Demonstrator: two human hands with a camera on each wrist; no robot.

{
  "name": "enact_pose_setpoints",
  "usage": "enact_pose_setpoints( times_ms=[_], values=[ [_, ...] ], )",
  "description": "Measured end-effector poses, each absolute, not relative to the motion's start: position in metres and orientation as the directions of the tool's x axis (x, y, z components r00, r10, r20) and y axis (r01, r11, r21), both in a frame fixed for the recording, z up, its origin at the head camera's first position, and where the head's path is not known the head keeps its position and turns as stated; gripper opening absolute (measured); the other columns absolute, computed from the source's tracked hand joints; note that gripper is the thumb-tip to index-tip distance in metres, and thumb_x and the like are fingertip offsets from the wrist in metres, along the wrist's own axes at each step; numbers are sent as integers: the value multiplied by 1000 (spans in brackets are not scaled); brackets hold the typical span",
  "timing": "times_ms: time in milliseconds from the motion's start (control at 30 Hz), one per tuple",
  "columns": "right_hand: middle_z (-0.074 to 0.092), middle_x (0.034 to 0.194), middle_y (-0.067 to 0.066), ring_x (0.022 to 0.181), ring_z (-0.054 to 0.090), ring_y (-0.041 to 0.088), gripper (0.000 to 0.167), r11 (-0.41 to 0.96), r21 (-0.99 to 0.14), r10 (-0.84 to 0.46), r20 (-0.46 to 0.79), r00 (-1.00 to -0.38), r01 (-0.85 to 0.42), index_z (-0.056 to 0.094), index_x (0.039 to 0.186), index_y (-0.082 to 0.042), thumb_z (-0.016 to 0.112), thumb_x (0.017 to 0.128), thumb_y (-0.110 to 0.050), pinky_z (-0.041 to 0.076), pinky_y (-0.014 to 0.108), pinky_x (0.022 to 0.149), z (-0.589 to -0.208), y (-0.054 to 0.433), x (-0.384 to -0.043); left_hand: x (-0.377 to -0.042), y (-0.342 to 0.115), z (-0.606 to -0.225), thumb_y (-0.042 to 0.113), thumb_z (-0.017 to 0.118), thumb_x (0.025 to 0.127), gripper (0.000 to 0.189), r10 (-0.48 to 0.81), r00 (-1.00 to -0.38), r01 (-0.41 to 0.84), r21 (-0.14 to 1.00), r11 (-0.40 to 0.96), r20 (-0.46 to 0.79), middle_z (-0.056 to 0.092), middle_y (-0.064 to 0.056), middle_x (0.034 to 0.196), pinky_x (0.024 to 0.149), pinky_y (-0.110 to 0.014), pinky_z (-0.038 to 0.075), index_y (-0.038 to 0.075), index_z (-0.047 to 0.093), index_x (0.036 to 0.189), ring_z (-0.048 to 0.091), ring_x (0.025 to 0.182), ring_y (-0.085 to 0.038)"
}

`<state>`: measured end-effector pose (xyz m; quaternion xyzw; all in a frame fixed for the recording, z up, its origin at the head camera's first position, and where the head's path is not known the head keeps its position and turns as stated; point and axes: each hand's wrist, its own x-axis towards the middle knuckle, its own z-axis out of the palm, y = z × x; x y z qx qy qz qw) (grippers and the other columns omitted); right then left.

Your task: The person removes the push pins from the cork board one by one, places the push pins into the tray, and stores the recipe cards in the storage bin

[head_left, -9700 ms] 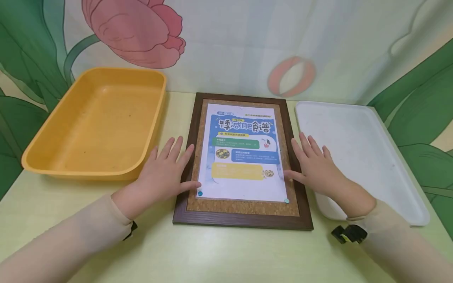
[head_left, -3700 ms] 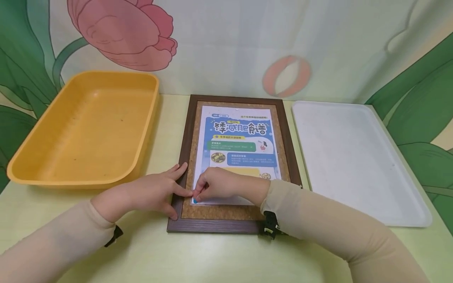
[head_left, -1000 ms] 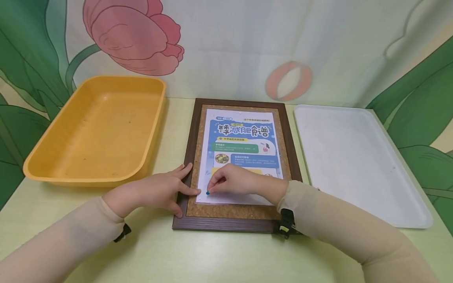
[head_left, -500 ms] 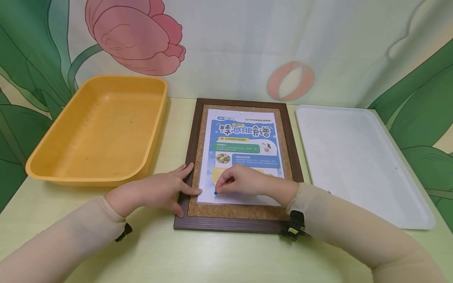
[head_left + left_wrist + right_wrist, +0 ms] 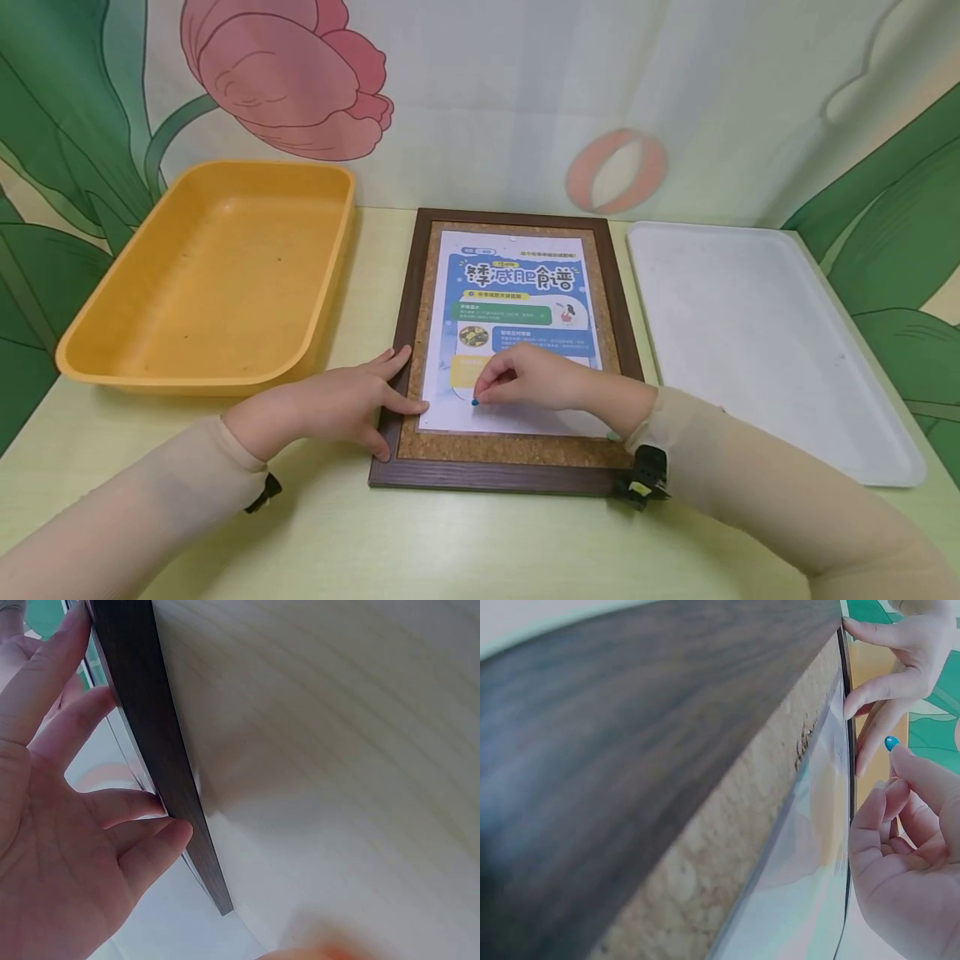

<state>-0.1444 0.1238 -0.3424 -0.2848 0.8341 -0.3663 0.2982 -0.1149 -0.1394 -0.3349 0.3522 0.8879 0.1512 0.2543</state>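
Note:
In the head view a sheet of printed paper [image 5: 442, 417] lies on a cork board [image 5: 510, 447] with a dark wooden frame [image 5: 487, 477]. My right hand [image 5: 540, 379] pinches a small blue pushpin [image 5: 475, 402] between thumb and forefinger, over the lower part of the sheet. The right wrist view shows the pushpin's blue head [image 5: 891, 742] at the fingertips, raised off the board. My left hand [image 5: 326, 408] rests spread on the frame's left side, one fingertip on the paper's lower left corner. A pale green pushpin [image 5: 613, 435] sits at the lower right corner, partly covered by the right sleeve.
A deep yellow tray [image 5: 202, 379] stands on the left of the table [image 5: 315, 533]. On the right lies a shallow white tray [image 5: 765, 333]. Behind them hangs a curtain [image 5: 480, 100] printed with flowers and leaves.
The blue pushpin was at the paper's lower left corner; my right hand has pulled it out and carried it right and slightly up. My left hand stays on the frame.

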Motion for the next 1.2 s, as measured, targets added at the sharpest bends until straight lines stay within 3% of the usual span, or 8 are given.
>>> enact_pose_setpoints(
  times_ms=[467, 1200],
  values=[
    [66, 84, 1, 74, 54, 13, 9, 598, -772, -648, -309, -696, -214, 71, 89, -7, 65, 88, -15, 46, 26, 71, -338, 146, -144, -114, -138, -332, 29, 82, 69, 63, 697, -625, 538, 452, 712, -352, 9, -29, 150, 87, -39, 45, 19, 60, 127, 12, 135, -46],
    [67, 88, 0, 77, 53, 16, 9, 612, -772, -591, -303, -748, -171, 70, 91, -9, 66, 88, -16, 44, 31, 73, -333, 171, -144, -114, -140, -333, 29, 81, 70, 62, 710, -617, 546, 466, 697, -339, 10, -30, 149, 86, -39, 46, 18, 60, 127, 13, 135, -48]
  ],
)
